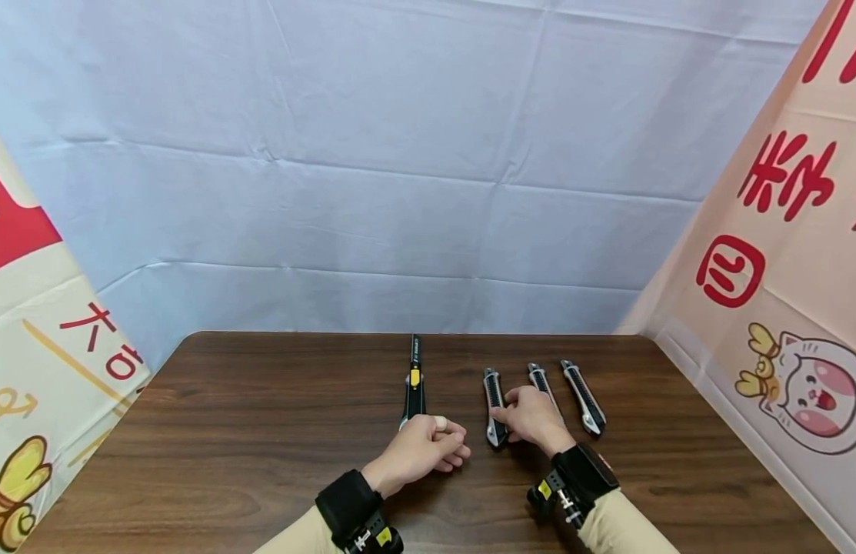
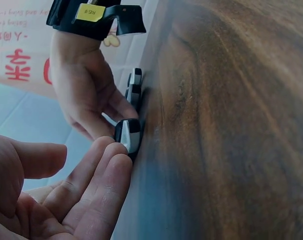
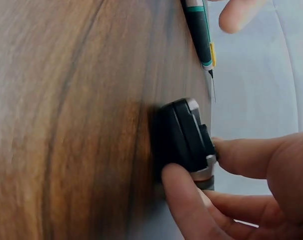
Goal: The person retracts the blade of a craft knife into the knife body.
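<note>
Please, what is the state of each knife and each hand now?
Green-black utility knife with yellow slider: blade extended, flat on table.
Leftmost black-silver utility knife: flat, right hand grips it.
Other two black-silver knives: flat, blades not visible.
Left hand: loosely curled, holds nothing.

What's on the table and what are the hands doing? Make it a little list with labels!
Table: dark wooden top
Knives: four utility knives, lying lengthwise side by side
Yellow knife: farthest left, black with a yellow slider, blade out, pointing away
Left hand: fingers loosely curled, at the yellow knife's near end; grip unclear
Right hand: pinches the second knife near its near end
Third knife: partly under the right hand
Fourth knife: farthest right, untouched
Background: pale cloth, printed banners at both sides
</note>
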The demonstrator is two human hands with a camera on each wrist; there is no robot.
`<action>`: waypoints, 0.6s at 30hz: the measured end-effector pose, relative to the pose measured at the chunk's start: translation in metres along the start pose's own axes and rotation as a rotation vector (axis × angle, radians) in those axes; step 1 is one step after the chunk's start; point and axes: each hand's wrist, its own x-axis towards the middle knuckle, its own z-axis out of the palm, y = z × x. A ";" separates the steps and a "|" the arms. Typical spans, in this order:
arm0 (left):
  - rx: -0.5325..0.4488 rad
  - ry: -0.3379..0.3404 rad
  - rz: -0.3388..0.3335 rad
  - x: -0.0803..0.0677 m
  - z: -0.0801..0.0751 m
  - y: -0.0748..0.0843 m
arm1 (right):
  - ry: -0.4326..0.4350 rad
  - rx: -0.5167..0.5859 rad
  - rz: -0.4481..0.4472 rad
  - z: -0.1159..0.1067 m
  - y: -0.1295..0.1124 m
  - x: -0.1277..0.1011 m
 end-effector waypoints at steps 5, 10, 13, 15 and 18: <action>0.015 0.006 0.002 -0.001 -0.004 0.002 | 0.007 -0.005 0.007 -0.002 0.000 -0.001; 0.058 0.012 0.022 -0.005 -0.013 0.006 | 0.059 -0.050 -0.048 -0.009 -0.002 -0.004; 0.110 0.021 0.039 -0.009 -0.022 0.008 | 0.095 -0.064 -0.093 -0.010 -0.007 -0.007; 0.152 0.031 0.050 -0.011 -0.029 0.010 | 0.110 -0.061 -0.125 -0.008 -0.012 -0.008; 0.235 0.057 0.066 -0.015 -0.041 0.012 | 0.112 -0.031 -0.173 -0.002 -0.022 -0.010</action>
